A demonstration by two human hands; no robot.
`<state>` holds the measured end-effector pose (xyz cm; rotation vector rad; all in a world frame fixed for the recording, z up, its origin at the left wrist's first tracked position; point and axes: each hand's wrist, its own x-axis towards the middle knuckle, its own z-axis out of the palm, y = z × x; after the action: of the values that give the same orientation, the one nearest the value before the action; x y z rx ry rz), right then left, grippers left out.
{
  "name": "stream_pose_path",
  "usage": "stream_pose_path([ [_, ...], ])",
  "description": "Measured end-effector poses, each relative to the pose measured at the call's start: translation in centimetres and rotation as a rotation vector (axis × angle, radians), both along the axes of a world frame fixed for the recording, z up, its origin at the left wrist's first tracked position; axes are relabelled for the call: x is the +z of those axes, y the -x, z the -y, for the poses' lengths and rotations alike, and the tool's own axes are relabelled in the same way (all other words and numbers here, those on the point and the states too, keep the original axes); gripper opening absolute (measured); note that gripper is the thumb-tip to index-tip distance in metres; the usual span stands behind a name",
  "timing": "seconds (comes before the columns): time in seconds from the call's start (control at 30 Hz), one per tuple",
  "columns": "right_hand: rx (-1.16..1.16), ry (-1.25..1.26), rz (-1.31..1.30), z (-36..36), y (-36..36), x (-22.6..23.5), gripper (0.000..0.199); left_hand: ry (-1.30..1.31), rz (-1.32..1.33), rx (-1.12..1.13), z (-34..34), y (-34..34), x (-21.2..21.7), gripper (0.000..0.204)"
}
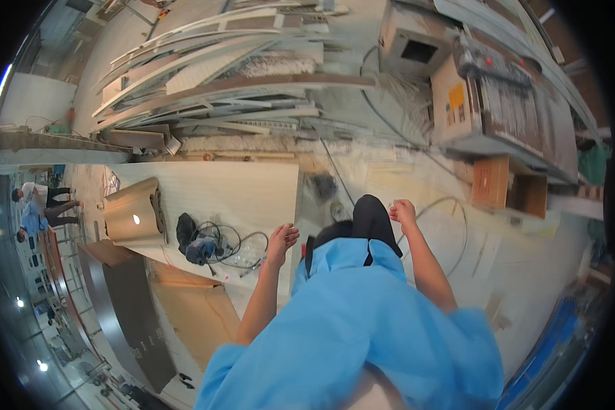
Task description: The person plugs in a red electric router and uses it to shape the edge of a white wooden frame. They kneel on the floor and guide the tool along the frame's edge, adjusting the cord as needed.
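My left hand point(282, 240) hangs in the air in front of my blue shirt, its fingers loosely bent and apart, with nothing visible in it. My right hand point(403, 211) is raised beside my dark trouser leg point(374, 217). Its fingers are curled together, and whether they hold anything small cannot be made out. Nearest to my left hand is a large pale panel point(253, 184) at floor level. On it lie a dark blue-grey power tool point(201, 249) and its looped black cable point(238, 239).
Long boards and strips point(232, 82) are heaped ahead. A dusty machine cabinet point(506, 109) and an open cardboard box point(492, 181) stand at right. Cables point(389, 123) cross the floor. At left are a bent brown sheet point(131, 210), a dark long box point(126, 307) and people point(37, 208).
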<state>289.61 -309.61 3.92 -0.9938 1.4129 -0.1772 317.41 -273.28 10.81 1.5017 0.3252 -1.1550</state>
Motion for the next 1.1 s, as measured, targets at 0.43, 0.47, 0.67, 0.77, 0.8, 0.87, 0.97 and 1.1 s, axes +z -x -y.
stream_pose_path([
  [0.43,0.208,-0.122,0.257,27.9,-40.4,-1.2,0.042,-0.310,-0.124,0.676,-1.0,-2.6,0.5,0.040],
  [0.47,0.217,-0.064,0.262,31.0,-45.1,-1.9,0.043,-0.338,-0.099,0.726,-1.4,-1.4,0.8,0.038],
  [0.67,0.402,0.249,0.194,46.6,-69.9,-11.0,0.040,-0.499,-0.317,0.668,2.9,2.4,4.8,0.040],
  [0.77,0.342,0.203,0.101,51.3,-76.9,-15.9,0.048,-0.588,-0.470,0.526,7.7,2.0,6.3,0.042],
  [0.8,0.338,0.171,0.138,52.1,-78.8,-16.8,0.048,-0.583,-0.495,0.502,9.2,1.5,6.4,0.042],
  [0.87,0.248,0.094,0.052,52.8,-81.9,-18.1,0.050,-0.578,-0.517,0.513,11.6,0.7,6.7,0.044],
  [0.97,0.149,0.053,0.153,52.4,-84.6,-18.4,0.065,-0.577,-0.477,0.594,14.0,-0.7,7.1,0.047],
  [1.1,0.254,-0.109,0.213,52.1,-85.7,-17.5,0.089,-0.594,-0.435,0.632,16.1,-3.0,7.7,0.047],
])
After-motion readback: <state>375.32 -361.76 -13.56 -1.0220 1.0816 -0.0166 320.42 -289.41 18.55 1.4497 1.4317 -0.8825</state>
